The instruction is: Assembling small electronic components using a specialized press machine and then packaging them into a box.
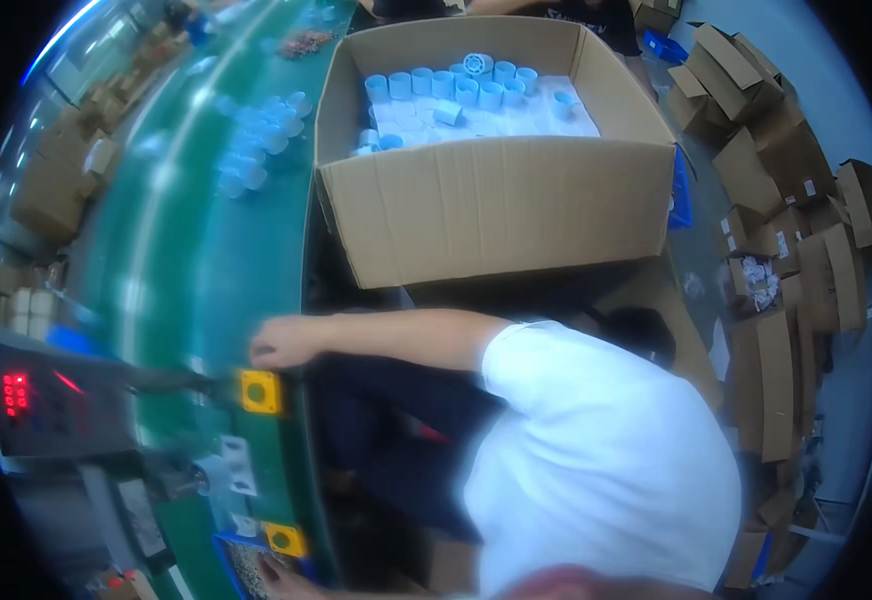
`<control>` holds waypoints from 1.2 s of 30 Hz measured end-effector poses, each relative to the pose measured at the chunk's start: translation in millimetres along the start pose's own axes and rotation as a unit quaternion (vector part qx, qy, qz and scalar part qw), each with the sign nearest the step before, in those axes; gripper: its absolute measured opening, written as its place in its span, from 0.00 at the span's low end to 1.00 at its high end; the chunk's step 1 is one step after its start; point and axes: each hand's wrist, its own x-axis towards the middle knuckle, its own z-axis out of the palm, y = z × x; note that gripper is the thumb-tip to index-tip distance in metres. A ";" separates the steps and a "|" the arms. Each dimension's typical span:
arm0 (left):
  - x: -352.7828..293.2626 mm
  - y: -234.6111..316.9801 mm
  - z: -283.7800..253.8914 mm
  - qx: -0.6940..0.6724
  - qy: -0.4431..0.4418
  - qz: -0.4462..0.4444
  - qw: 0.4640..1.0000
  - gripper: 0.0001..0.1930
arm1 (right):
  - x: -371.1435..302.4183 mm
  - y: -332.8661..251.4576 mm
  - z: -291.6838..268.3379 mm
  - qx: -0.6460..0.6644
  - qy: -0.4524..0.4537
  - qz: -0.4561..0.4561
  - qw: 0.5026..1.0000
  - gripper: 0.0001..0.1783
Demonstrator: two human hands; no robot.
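Along the near edge of the green conveyor belt (206, 270), a person in a white shirt (596, 460) reaches a loosely curled hand (281, 345) just above a yellow button box (261, 391). Whose hand it is cannot be told. Another hand (286, 578) rests at the bottom edge beside a second yellow box (286, 540), its grip unclear. Beyond, an open cardboard box (496, 210) holds pale blue cylinders (466, 95).

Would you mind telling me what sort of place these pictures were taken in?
Most likely a factory packing line. A green conveyor belt carries pale blue plastic caps, an open cardboard box holds more of them in rows, and stacks of flattened cartons stand along the right side.
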 end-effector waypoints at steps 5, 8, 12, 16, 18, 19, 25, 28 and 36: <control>3.6 -56.7 28.3 -0.063 0.004 -0.103 0.993 0.18 | 4.4 12.4 4.2 0.022 0.024 0.001 0.999 0.20; 3.1 -50.5 7.3 -0.039 -0.026 -0.110 0.993 0.19 | 10.9 7.3 14.1 0.026 0.022 -0.033 0.999 0.20; -4.9 -56.1 9.5 -0.050 -0.006 -0.101 0.994 0.17 | 13.4 16.9 13.3 0.037 0.023 -0.061 0.997 0.19; 5.3 -58.0 29.9 -0.094 0.010 -0.139 0.986 0.13 | 2.2 -0.8 18.5 -0.089 0.070 -0.196 0.974 0.24; 28.2 -15.1 10.4 -0.123 0.055 -0.060 0.989 0.12 | -6.3 -22.9 15.0 -0.132 0.027 -0.211 0.968 0.25; 40.7 7.4 -2.0 -0.147 0.069 -0.029 0.986 0.11 | -10.0 -28.7 17.1 -0.155 0.017 -0.215 0.964 0.25; 105.2 88.8 -28.8 -0.206 0.002 -0.014 0.978 0.10 | -10.1 -32.6 21.2 -0.088 -0.050 -0.157 0.982 0.25; 131.8 104.9 -30.7 -0.219 -0.059 -0.004 0.974 0.13 | -8.8 -32.3 19.1 -0.072 -0.059 -0.149 0.984 0.24; 162.9 131.6 -5.3 -0.075 -0.208 0.030 0.975 0.19 | -11.0 -26.2 6.1 -0.082 -0.063 -0.129 0.986 0.25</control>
